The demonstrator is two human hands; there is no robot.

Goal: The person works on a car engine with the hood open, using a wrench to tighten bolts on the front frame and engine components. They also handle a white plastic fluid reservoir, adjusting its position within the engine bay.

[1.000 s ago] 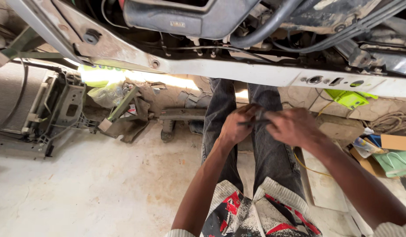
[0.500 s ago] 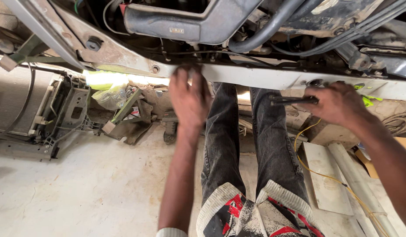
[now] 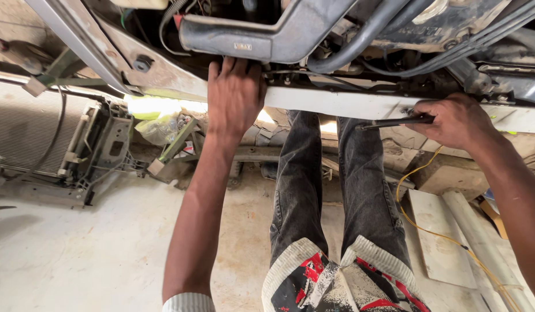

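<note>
Looking down from the head camera: the left hand (image 3: pixel 236 95) is up on the white crossbar (image 3: pixel 337 104) of the car front, palm flat, fingers spread and hooked over its top edge just under the grey metal bracket (image 3: pixel 279 34). Nothing is held in it; it is open and pressing on the bar.

Over on the other side, the right hand (image 3: pixel 455 121) is wrapped tight around a slim dark tool (image 3: pixel 394 122), fingers curled shut on the handle end. The tool lies nearly level, its tip pointing inward toward the left hand, right in front of the white crossbar's lower face. Whether the tip touches the bar, I can't tell.

The two hands are well apart, with the person's legs in dark jeans (image 3: pixel 325 190) stretched out between them below the bar.

Above the bar: a thick black hose (image 3: pixel 360 40) curving across the engine bay, with thinner cables running off to the right.

Down on the concrete floor (image 3: pixel 77 254): a radiator (image 3: pixel 25 133) with its black frame lying at the left, a yellow wire (image 3: pixel 418 225) snaking along by the right leg, and a pale flat board (image 3: pixel 441 237) beside it.
</note>
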